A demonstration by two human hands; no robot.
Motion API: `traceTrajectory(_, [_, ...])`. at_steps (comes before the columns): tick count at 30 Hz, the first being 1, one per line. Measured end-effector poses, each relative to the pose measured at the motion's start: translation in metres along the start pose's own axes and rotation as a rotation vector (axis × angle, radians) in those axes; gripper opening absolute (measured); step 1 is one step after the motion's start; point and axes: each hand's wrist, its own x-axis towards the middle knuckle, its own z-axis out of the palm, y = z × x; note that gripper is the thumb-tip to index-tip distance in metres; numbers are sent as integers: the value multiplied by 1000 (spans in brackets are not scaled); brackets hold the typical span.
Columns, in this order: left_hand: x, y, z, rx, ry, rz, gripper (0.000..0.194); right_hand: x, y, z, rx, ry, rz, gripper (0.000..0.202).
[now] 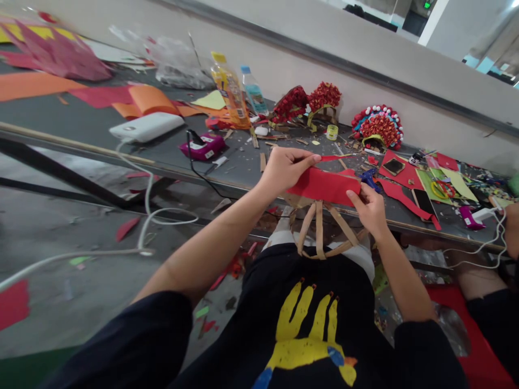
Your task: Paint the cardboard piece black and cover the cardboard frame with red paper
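Observation:
A wide red strip (pixel 324 185) stretches between my two hands at the table's front edge. My left hand (pixel 284 168) is closed on its left end, with a thin red sliver (pixel 335 158) by the thumb tip. My right hand (pixel 368 208) pinches the strip's right end between thumb and fingers. Below the strip, a frame of brown cardboard strips (pixel 319 229) fans out over my lap, its upper part hidden by the red strip. A blue glue gun (pixel 370 179) lies just beyond my right hand.
Bottles (pixel 230 92), a white power strip (pixel 146 127) and a purple box (pixel 203 146) stand left. Red decorated headpieces (pixel 379 127) rest against the wall. A phone (pixel 424 201), papers and scraps lie right. Another person's hand (pixel 512 229) shows at the right edge.

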Motion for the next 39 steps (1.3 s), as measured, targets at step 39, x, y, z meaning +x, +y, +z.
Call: traceTrajectory(39, [-85, 13, 19, -790, -19, -462, 44, -95, 53, -3, -668, 179, -719, 24])
